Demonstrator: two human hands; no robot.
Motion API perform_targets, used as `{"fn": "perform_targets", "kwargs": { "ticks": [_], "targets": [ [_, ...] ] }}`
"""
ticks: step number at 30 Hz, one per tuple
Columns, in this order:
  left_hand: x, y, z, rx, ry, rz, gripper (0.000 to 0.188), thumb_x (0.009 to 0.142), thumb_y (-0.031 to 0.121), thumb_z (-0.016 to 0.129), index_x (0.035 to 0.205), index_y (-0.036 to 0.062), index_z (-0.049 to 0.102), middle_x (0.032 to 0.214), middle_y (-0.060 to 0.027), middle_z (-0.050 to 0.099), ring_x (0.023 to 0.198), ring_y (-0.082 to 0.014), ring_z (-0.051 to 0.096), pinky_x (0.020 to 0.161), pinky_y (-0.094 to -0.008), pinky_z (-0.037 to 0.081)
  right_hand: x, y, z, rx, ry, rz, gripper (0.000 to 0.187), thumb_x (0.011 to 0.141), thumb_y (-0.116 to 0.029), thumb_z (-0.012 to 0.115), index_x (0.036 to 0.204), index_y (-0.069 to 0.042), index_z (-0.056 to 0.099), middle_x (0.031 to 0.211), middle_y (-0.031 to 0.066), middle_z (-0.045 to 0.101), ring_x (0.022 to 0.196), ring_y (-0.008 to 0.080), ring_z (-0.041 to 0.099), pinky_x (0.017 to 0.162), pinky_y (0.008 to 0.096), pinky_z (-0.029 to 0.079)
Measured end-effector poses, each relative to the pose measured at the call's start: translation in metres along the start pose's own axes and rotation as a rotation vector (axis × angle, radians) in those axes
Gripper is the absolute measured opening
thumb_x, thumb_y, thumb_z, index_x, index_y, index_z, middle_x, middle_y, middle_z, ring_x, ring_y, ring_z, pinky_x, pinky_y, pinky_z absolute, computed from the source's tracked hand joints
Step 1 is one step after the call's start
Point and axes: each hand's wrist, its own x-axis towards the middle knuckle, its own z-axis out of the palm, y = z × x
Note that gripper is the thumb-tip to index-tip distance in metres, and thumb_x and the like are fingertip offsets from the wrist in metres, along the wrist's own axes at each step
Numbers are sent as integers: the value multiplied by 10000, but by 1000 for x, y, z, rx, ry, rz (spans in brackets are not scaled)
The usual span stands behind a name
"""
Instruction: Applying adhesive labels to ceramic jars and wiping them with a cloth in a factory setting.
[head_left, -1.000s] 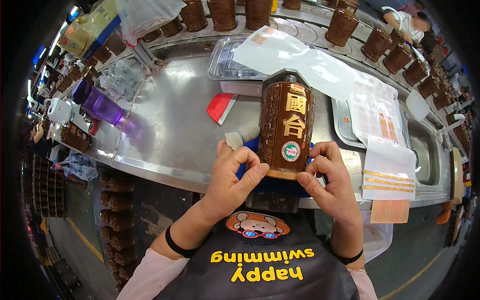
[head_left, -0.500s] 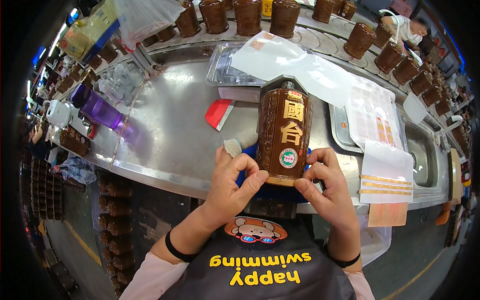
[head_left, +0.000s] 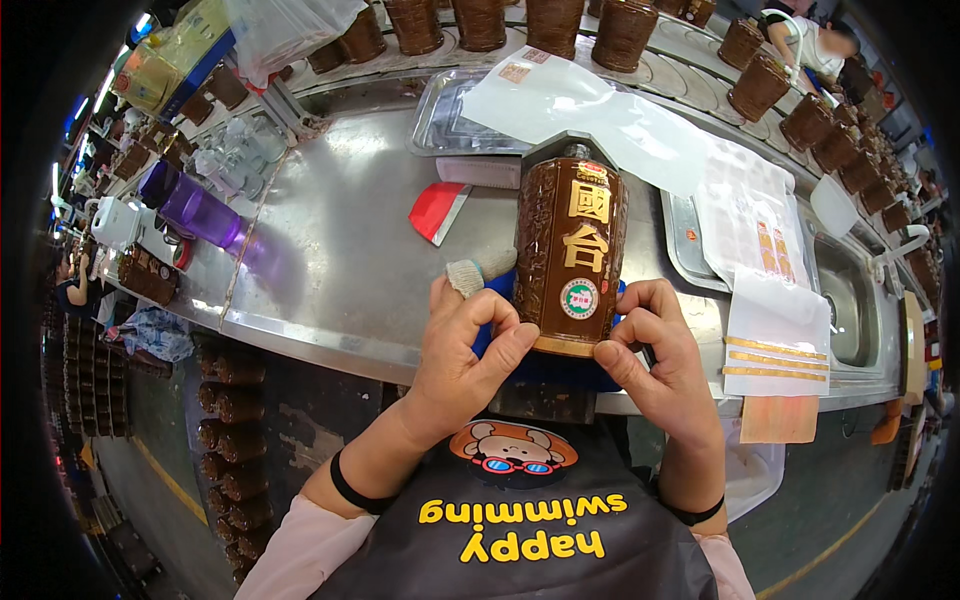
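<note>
A dark brown bottle point(head_left: 540, 235) with raised gold characters and a round green-and-white sticker leans back on a blue support point(head_left: 590, 376) at the counter's front edge. A narrow gold strip point(head_left: 566, 346) runs across its base. My left hand point(head_left: 465, 345) is closed at the base's left corner, thumb pressing the strip's end; a pale cloth cover point(head_left: 466, 277) wraps one finger. At the right corner my right hand point(head_left: 662, 365) pinches the strip's other end, fingers curled. The fingertips behind the bottle's edges are partly hidden.
Beyond the bottle lie a red packet point(head_left: 436, 212), a metal tray point(head_left: 440, 125) and white sheets point(head_left: 585, 105). To the right, a paper point(head_left: 760, 310) bears three gold strips, beside a sink point(head_left: 850, 300). A purple bottle point(head_left: 200, 208) stands left. Brown bottles point(head_left: 555, 28) line the conveyor behind.
Both hands keep their hold at the bottle's base, with only slight shifts of the thumbs. The brown bottles on the conveyor have moved along. The view has tilted a little.
</note>
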Motion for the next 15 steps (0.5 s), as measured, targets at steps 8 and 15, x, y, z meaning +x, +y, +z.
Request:
{"fn": "perform_targets", "kwargs": {
  "ticks": [8,15],
  "targets": [
    [0,3,-2,29,-42,-41,216,872,204,698,760,74,567,802,-63,525,937,-279,438,892,-396,349,0,-1,-2,1,-10,5,222,818,-147,749,766,-3,588,934,124,471,905,239,498,759,314,434],
    [1,-1,3,0,22,19,216,876,209,692,761,76,567,782,-59,522,927,-278,435,889,-395,345,1,-2,-2,-3,-11,-4,219,814,-137,747,759,-4,582,932,122,469,899,236,495,758,310,432]
  ]
}}
